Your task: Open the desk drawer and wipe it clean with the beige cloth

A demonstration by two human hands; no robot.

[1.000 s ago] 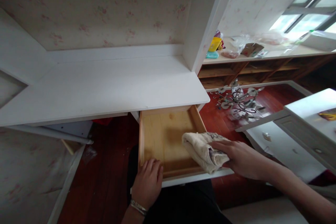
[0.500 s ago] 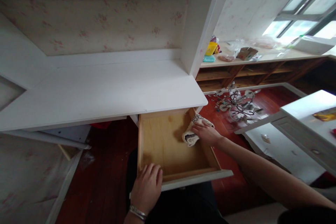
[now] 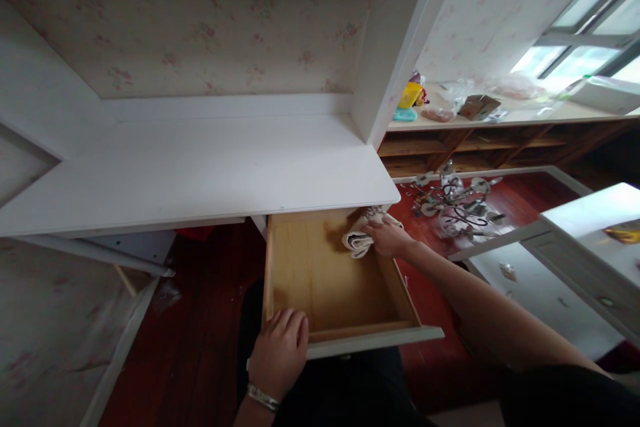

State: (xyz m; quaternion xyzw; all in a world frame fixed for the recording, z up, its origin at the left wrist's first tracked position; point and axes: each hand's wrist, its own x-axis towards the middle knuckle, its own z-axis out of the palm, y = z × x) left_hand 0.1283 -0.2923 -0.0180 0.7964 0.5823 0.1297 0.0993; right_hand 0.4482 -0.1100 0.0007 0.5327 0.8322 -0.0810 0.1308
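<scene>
An open wooden drawer [image 3: 320,280] sticks out from under a white desk [image 3: 200,167]. My right hand [image 3: 387,239] is closed on a bunched beige cloth [image 3: 356,240] and presses it into the drawer's far right corner, just under the desk edge. My left hand [image 3: 279,353], with a bracelet at the wrist, rests its curled fingers over the near left corner of the drawer's white front [image 3: 370,341].
A white upright panel [image 3: 395,47] rises at the desk's right end. Behind it, a wooden shelf [image 3: 500,113] carries bags, a box and a yellow item. A metal chandelier [image 3: 455,200] lies on the red floor. White furniture pieces [image 3: 575,247] stand at right.
My right hand carried the cloth from the drawer's near right edge into its far right corner. My left hand stayed on the drawer front.
</scene>
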